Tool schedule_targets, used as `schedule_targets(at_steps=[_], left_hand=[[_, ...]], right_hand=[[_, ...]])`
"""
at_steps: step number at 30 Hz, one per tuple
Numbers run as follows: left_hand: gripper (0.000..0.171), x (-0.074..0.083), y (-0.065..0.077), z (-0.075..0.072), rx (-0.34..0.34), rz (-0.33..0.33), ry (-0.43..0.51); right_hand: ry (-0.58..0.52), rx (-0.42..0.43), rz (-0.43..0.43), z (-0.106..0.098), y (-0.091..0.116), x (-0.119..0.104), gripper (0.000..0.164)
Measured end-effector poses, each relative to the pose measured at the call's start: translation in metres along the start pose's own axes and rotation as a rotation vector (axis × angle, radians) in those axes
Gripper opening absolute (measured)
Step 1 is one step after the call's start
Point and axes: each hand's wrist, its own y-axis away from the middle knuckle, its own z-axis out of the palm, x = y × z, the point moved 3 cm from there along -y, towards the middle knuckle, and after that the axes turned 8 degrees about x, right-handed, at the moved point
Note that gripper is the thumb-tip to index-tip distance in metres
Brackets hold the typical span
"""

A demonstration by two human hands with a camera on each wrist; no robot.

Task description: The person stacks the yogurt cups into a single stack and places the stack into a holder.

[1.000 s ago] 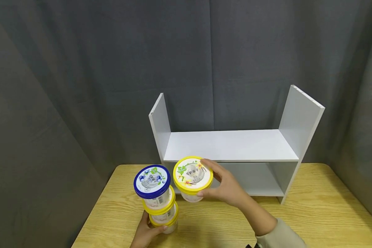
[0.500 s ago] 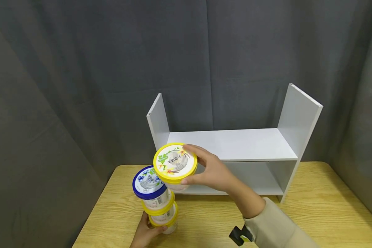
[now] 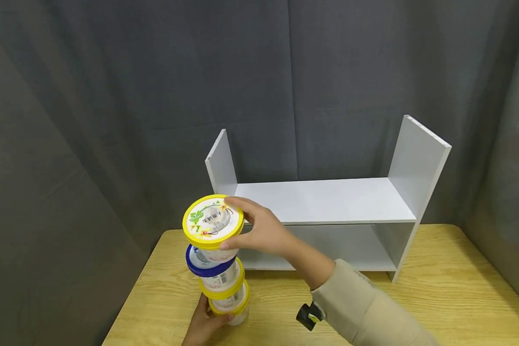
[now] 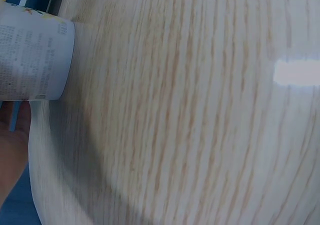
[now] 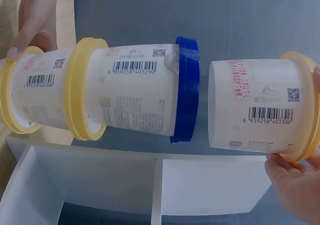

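Observation:
Three lidded tubs stand stacked at the left of the table: a yellow-lidded bottom tub, a yellow-lidded middle tub and a blue-lidded tub on top. My left hand grips the bottom tub low down, thumb at the front near the lid. Over the blue lid, my right hand holds another yellow-lidded tub by its lid rim. The right wrist view shows a narrow gap between this tub's base and the blue lid. In the left wrist view the bottom tub is partly cut off.
Behind the stack stands a white two-level shelf with upright side panels. It rests on the wooden table. Dark grey curtains hang at the back and sides.
My right hand has carried its yellow-lidded tub leftward, from beside the stack to over the blue lid. My left hand and the stack have stayed put.

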Motion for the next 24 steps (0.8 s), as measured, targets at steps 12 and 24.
schedule_targets(at_steps=[12, 24], left_hand=[[0.082, 0.000, -0.001, 0.001, 0.007, -0.012, -0.008], [0.084, -0.002, -0.005, -0.003, -0.014, -0.049, 0.002]], right_hand=[[0.056, -0.035, 0.038, 0.022, -0.015, 0.006, 0.079], [0.104, -0.058, 0.029, 0.028, -0.023, 0.007, 0.081]])
